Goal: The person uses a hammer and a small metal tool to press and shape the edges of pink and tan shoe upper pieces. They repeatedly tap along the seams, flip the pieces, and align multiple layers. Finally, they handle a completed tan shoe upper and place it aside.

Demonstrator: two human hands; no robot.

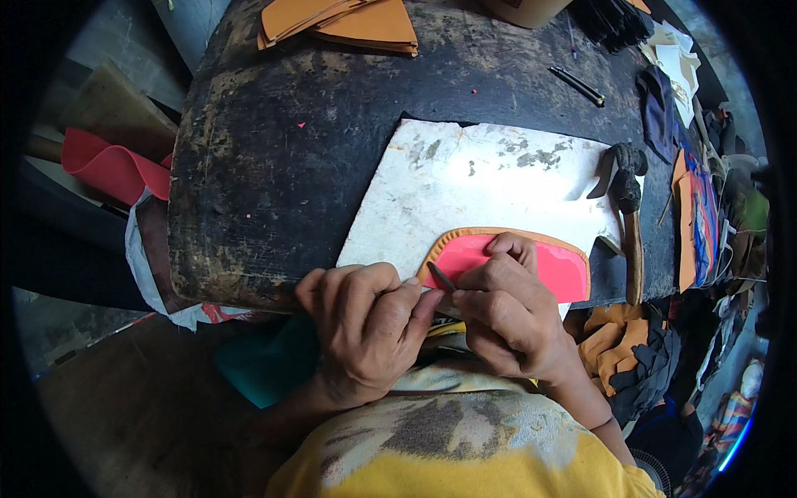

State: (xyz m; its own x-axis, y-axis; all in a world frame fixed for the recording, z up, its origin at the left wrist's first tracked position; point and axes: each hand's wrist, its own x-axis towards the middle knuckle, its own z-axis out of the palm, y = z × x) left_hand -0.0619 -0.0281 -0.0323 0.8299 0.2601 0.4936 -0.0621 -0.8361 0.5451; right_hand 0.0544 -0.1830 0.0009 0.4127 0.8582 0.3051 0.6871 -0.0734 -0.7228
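A curved pink piece with a tan folded border (544, 264) lies on a white stone slab (490, 178) near the table's front edge. My right hand (508, 319) presses on the pink piece and grips a thin dark pointed tool (441, 276) at the piece's left tip. My left hand (365, 319) sits right beside it, fingers curled, thumb and fingertips pinching at the piece's left edge next to the tool.
A worn dark worktable (282, 158) carries tan leather pieces (349, 23) at the back, a hammer (629, 216) right of the slab, a black pen (577, 85) and dark scraps (660, 108). Red material (108, 166) lies at the left, and leather offcuts (631, 349) pile at the right.
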